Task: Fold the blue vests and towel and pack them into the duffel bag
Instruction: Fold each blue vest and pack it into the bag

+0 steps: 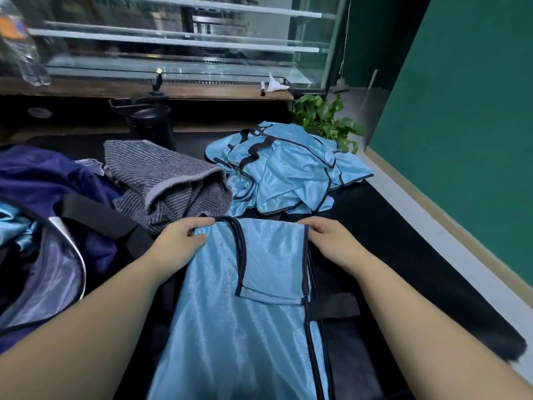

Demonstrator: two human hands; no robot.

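Vests were what mattered most: one vest (pixel 253 298) lay flat and lengthwise on the dark surface (pixel 403 241), running from the near edge of view up to the hands, its sides already turned in to make a long strip. To its left sat the open duffel bag (pixel 52 255), with blue fabric showing inside, and behind that the grey striped towel (pixel 170 180), loosely heaped. A pile (pixel 288 171) of unfolded vests lay beyond, near the plant (pixel 326 116). The left hand (pixel 180 238) gripped the strip's far left corner, fingers curled under the hem; the right hand (pixel 331 241) pinched the far right corner at the dark binding. The mesh looked light, limp and slick, so it would likely slide and sag unless held by the bound edges, which seemed the firmest places to take hold. Room for folding toward the body looked ample along the strip; the towel lay just beside the left hand, and the surface's right edge ran near the right forearm.
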